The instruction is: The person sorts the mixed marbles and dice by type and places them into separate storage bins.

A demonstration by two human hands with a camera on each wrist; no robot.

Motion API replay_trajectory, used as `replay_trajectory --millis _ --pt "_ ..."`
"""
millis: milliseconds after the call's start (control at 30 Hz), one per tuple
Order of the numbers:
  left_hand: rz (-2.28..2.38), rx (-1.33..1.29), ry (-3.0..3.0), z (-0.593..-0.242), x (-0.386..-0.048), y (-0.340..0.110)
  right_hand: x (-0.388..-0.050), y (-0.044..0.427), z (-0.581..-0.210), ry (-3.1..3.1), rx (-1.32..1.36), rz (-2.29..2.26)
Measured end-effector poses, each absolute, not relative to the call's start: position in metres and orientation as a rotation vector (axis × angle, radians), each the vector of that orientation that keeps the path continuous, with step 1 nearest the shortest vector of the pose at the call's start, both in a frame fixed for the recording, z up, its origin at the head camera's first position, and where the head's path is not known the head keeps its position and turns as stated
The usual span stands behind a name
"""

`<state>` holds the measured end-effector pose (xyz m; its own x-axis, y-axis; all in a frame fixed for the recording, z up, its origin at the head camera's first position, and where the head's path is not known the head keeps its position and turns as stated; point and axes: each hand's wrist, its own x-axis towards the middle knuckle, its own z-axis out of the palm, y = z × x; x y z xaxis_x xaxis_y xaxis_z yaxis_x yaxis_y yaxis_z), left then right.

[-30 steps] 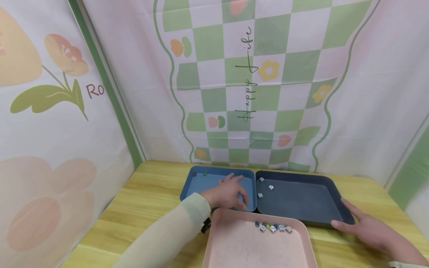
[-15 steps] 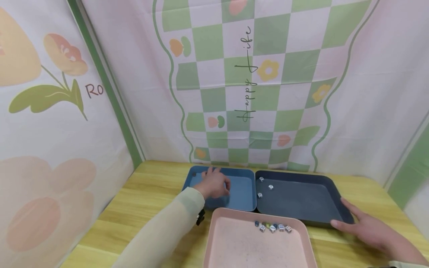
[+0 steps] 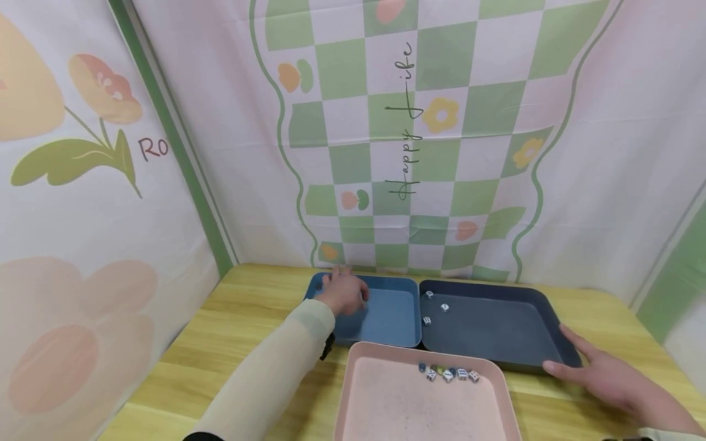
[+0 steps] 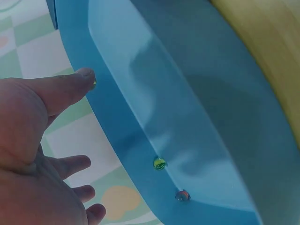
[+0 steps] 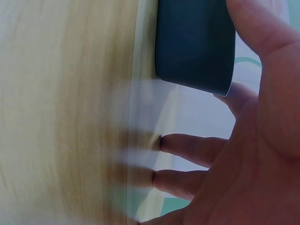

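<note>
Over the left part of the blue tray (image 3: 391, 315) is the left hand (image 3: 344, 294). In the left wrist view, a sliver of a yellow-green marble (image 4: 94, 83) shows at the thumb tip of this hand (image 4: 28, 126), pinched against a finger that is mostly hidden; the other fingers are spread. A green marble (image 4: 159, 163) and a reddish-grey marble (image 4: 183, 195) lie in the blue tray. The right hand (image 3: 609, 373) holds the dark tray (image 3: 496, 331) at its near right corner, thumb and index finger on either side of it in the right wrist view.
Three white dice (image 3: 445, 307) lie at the dark tray's left side. In front, a pink tray (image 3: 413, 404) holds several white dice (image 3: 462, 373) and small marbles (image 3: 421, 367) near its far edge. A patterned curtain (image 3: 375, 233) hangs behind the wooden table (image 3: 209, 331).
The left hand has moved left and away from the body, from the blue tray's near right part to its far left part. The right hand and the trays have stayed put.
</note>
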<state>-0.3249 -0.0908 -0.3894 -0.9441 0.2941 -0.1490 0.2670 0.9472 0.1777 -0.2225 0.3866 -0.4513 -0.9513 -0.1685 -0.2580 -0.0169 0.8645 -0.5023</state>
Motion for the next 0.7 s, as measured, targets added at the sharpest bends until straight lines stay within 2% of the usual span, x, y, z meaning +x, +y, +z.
replay_trajectory --millis 400,700 --pt "0.196 0.459 2.977 -0.3914 -0.3304 -0.0902 -0.2229 0.3864 -0.451 2.753 -0.135 -0.719" --pt "0.173 0.371 2.998 -0.3954 -0.3327 -0.0904 -0.2214 0.3846 -0.4494 2.763 -0.125 -0.689"
